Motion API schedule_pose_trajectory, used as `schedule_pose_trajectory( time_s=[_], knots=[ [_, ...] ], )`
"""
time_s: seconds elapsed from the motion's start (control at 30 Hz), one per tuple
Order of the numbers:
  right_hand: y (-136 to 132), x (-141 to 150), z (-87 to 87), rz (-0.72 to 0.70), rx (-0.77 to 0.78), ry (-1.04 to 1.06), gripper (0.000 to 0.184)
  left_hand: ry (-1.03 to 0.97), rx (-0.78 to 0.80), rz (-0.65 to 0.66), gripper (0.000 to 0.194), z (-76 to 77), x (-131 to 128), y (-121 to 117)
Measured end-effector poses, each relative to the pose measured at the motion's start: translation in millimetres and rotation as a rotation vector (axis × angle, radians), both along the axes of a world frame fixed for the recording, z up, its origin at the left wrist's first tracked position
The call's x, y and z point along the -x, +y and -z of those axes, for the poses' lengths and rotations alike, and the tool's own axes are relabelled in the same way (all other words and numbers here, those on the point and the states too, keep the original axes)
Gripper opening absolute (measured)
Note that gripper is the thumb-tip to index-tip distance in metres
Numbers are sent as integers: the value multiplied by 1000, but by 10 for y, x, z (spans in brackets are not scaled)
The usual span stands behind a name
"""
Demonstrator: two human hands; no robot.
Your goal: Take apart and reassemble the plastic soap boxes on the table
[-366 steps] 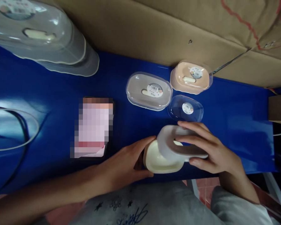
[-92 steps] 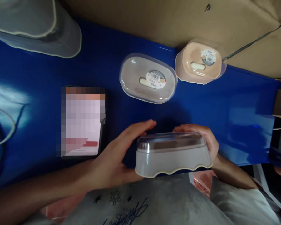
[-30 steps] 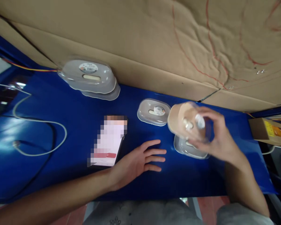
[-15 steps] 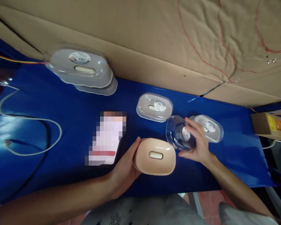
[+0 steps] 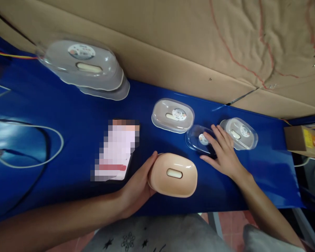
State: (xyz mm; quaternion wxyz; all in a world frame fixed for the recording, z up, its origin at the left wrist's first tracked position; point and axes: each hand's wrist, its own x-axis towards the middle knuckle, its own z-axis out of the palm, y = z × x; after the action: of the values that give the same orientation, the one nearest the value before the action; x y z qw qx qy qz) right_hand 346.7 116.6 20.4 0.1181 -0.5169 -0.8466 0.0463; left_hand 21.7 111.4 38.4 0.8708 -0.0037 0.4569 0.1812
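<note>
Clear lid (image 5: 197,142), phone (image 5: 118,150) near peach box (image 5: 174,184)

Behind the clear lid (image 5: 199,140), free tabletop (image 5: 208,114) ends at upright cardboard (image 5: 157,52).

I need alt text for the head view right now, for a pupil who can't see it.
A left hand holds a peach box at a blue table, while the right hand, fingers spread, is over a clear lid. Grey boxes with clear covers stand farther back, and a phone with a pixelated screen lies to the left.
</note>
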Motion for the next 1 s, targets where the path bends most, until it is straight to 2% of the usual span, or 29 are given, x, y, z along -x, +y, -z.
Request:
schedule_pose_trajectory(
  time_s=[0.07, 0.13, 0.17, 0.2, 0.3, 0.37, 0.47, 0.53, 0.6, 0.7, 0.8, 0.9, 1.0],
  knots=[
    [-43, 187, -80, -66, 40, 64, 86, -33, -29, -6, 58, 9, -11, -3],
    [-135, 432, -140, -240, 93, 127, 101, -88, -80, -2, 60, 26, -14, -17],
    [-189, 559, -151, -342, 122, 142, 104, -115, -105, 0, 62, 35, -12, -25],
    [-241, 678, -149, -375, 135, 147, 102, -135, -129, 0, 64, 44, -8, -35],
    [-340, 927, -86, -344, 106, 221, 90, -175, -183, -7, 70, 64, 5, -57],
    [-349, 983, -47, -328, 122, 319, 84, -179, -217, -9, 73, 71, 8, -63],
    [-314, 938, -54, -305, 193, 461, 73, -144, -236, 1, 78, 66, -5, -58],
    [-279, 851, -97, -231, 255, 541, 65, -115, -246, 10, 79, 52, -15, -46],
    [-240, 742, -142, -173, 289, 581, 61, -62, -319, 33, 73, 33, -11, -30],
    [-180, 595, -172, -201, 244, 481, 64, 98, -552, 95, 58, 25, 41, -11],
    [-126, 516, -157, -233, 194, 354, 68, 252, -869, 158, 52, 67, 122, -30],
    [-80, 472, -140, -212, 138, 326, 65, 467, -1262, 277, 62, 130, 169, -81],
    [-41, 421, -136, -167, 95, 329, 64, 686, -1606, 480, 71, 179, 160, -138]
  ],
)
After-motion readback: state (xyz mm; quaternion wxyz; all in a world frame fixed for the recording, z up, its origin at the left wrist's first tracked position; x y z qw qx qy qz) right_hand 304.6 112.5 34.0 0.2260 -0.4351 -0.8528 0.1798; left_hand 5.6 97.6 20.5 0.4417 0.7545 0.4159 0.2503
